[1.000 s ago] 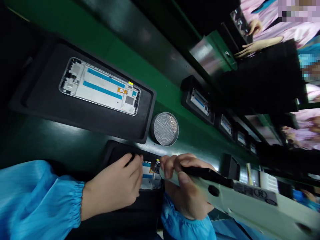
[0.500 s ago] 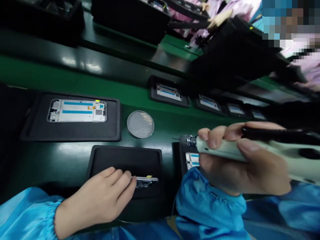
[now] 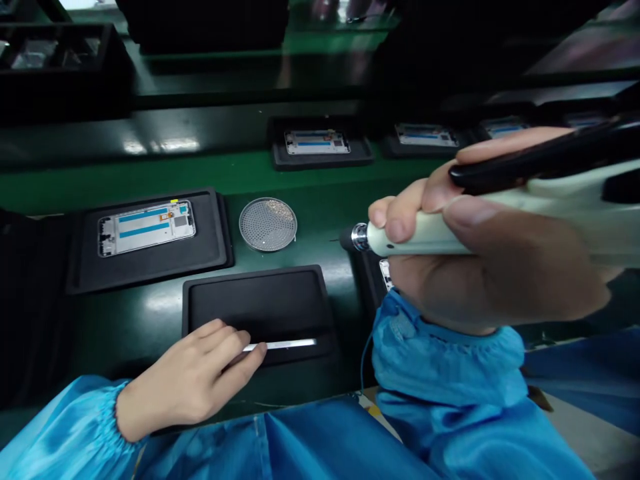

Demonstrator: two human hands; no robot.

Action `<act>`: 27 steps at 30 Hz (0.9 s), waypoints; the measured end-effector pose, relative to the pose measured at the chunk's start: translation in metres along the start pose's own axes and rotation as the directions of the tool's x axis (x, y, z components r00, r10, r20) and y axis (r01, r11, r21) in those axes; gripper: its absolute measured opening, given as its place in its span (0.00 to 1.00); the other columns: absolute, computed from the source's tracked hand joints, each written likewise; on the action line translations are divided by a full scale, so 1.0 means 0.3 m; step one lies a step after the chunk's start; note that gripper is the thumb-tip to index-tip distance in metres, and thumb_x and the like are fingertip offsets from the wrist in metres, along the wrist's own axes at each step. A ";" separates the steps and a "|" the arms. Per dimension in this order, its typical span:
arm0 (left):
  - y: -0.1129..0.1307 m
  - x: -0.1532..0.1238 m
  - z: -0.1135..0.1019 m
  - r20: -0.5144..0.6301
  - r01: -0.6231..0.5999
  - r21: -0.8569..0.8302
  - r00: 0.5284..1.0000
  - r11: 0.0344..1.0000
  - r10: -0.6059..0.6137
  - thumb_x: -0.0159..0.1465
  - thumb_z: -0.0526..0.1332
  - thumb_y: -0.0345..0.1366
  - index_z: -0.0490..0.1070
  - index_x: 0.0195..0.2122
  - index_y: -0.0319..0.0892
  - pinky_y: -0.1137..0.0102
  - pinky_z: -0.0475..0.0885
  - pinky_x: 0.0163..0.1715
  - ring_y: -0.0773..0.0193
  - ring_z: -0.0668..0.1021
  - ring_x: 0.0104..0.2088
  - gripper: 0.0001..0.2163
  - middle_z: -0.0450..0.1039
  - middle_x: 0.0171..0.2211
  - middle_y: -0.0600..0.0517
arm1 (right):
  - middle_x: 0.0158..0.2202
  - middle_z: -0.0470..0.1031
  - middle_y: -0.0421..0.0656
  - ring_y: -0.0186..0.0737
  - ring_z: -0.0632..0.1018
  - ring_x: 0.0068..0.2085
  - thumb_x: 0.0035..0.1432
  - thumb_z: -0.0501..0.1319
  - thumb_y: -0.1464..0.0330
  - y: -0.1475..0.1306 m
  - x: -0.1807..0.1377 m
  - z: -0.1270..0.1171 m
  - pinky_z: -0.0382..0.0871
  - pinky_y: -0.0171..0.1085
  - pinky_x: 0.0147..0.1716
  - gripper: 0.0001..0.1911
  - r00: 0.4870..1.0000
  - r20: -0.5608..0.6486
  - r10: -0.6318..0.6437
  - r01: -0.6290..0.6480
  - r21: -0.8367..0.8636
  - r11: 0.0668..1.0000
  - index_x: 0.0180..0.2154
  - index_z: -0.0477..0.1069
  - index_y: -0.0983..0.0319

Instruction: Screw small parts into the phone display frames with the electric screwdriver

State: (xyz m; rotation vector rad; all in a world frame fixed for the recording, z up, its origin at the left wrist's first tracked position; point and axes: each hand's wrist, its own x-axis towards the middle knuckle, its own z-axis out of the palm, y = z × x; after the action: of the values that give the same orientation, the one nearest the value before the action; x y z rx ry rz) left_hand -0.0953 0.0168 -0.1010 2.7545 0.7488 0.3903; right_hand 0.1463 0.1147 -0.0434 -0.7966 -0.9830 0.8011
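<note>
My left hand (image 3: 200, 377) pinches the near edge of a phone frame (image 3: 287, 345), which stands tilted up on edge over an empty black foam tray (image 3: 260, 303). My right hand (image 3: 480, 267) is wrapped around a cream electric screwdriver (image 3: 450, 230) held up in the air, its metal tip pointing left. Under that hand, the corner of another phone frame (image 3: 386, 273) shows on a mostly hidden tray. A round mesh screw dish (image 3: 268, 224) sits behind the empty tray.
A black tray (image 3: 210, 257) at the left holds a phone frame (image 3: 146, 227). More trays with phone frames (image 3: 317, 142) line the green conveyor belt (image 3: 125, 177) further back. Dark bins (image 3: 55, 57) stand at the far left.
The camera view swung level and closer. My right hand lifted the screwdriver up and to the right, off the phone frame. My left hand tipped the phone frame up onto its edge.
</note>
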 end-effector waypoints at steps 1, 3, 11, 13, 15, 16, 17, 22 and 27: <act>0.001 -0.002 0.001 0.000 0.004 -0.006 1.000 1.000 -0.004 0.70 0.49 0.24 0.71 0.50 0.31 0.65 0.71 0.34 0.61 0.71 0.34 0.13 0.72 0.35 0.44 | 0.18 0.66 0.32 0.33 0.68 0.16 0.37 0.60 0.74 0.000 0.000 0.000 0.63 0.41 0.17 0.08 1.000 -0.010 0.000 0.000 0.002 1.000 0.25 0.71 0.59; 0.003 -0.007 0.002 0.000 0.014 -0.019 1.000 1.000 -0.014 0.70 0.49 0.24 0.71 0.49 0.31 0.65 0.71 0.33 0.61 0.71 0.34 0.13 0.72 0.36 0.44 | 0.18 0.66 0.33 0.33 0.68 0.16 0.36 0.60 0.74 0.002 0.000 0.000 0.62 0.41 0.17 0.08 1.000 -0.017 -0.003 0.003 0.010 1.000 0.26 0.71 0.59; 0.015 -0.004 -0.005 0.025 0.000 -0.010 1.000 1.000 0.000 0.68 0.52 0.23 0.70 0.50 0.31 0.64 0.71 0.35 0.59 0.71 0.36 0.13 0.72 0.37 0.43 | 0.17 0.64 0.32 0.35 0.67 0.15 0.36 0.58 0.73 0.002 0.001 -0.001 0.60 0.41 0.17 0.09 1.000 -0.007 -0.021 0.021 0.010 1.000 0.25 0.69 0.58; 0.019 0.003 -0.007 0.053 -0.007 0.020 0.999 1.000 0.006 0.67 0.54 0.23 0.69 0.52 0.32 0.64 0.71 0.33 0.59 0.70 0.35 0.14 0.71 0.37 0.44 | 0.17 0.65 0.32 0.35 0.68 0.15 0.36 0.58 0.73 -0.002 0.003 -0.003 0.60 0.41 0.17 0.08 1.000 0.015 -0.007 0.007 -0.013 1.000 0.24 0.68 0.57; 0.023 0.011 -0.011 0.083 -0.032 0.068 0.996 0.997 0.026 0.66 0.55 0.22 0.68 0.55 0.33 0.64 0.71 0.32 0.59 0.70 0.34 0.16 0.71 0.36 0.44 | 0.17 0.65 0.31 0.35 0.68 0.15 0.35 0.58 0.73 -0.006 0.006 -0.006 0.62 0.41 0.17 0.08 0.999 0.026 0.018 -0.017 -0.031 0.999 0.24 0.68 0.57; 0.025 0.016 -0.013 0.099 -0.043 0.087 0.995 0.995 0.034 0.66 0.55 0.22 0.67 0.56 0.33 0.63 0.71 0.31 0.59 0.70 0.34 0.17 0.71 0.36 0.45 | 0.17 0.65 0.31 0.35 0.67 0.15 0.35 0.58 0.73 -0.007 0.007 -0.008 0.62 0.41 0.17 0.08 0.999 0.027 0.022 -0.021 -0.037 0.999 0.24 0.67 0.57; 0.027 0.020 -0.016 0.112 -0.053 0.098 0.993 0.994 0.042 0.66 0.55 0.23 0.67 0.56 0.34 0.63 0.71 0.32 0.59 0.71 0.34 0.17 0.70 0.36 0.45 | 0.17 0.64 0.31 0.35 0.67 0.15 0.36 0.58 0.73 -0.009 0.008 -0.010 0.62 0.41 0.17 0.08 0.999 0.028 0.024 -0.023 -0.040 0.999 0.24 0.68 0.57; 0.036 0.028 -0.028 0.145 -0.058 0.091 0.989 0.994 0.044 0.67 0.53 0.23 0.67 0.56 0.35 0.63 0.71 0.34 0.59 0.71 0.35 0.16 0.70 0.37 0.45 | 0.18 0.65 0.32 0.37 0.69 0.16 0.36 0.60 0.72 -0.014 0.012 -0.020 0.63 0.42 0.18 0.08 0.997 0.057 0.053 -0.050 -0.062 0.997 0.24 0.68 0.56; 0.039 0.025 -0.028 0.172 -0.055 0.086 0.984 0.995 0.040 0.67 0.54 0.24 0.65 0.58 0.35 0.63 0.70 0.34 0.58 0.71 0.36 0.18 0.70 0.37 0.45 | 0.20 0.65 0.34 0.37 0.69 0.17 0.37 0.60 0.72 -0.016 0.011 -0.019 0.63 0.43 0.19 0.08 0.998 0.050 0.042 -0.039 -0.058 0.998 0.25 0.68 0.58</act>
State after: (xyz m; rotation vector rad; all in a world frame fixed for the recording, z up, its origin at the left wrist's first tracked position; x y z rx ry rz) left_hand -0.0863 0.0125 -0.0881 2.8496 0.6739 0.1299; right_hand 0.1535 0.1140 -0.0401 -0.8514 -1.0420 0.8352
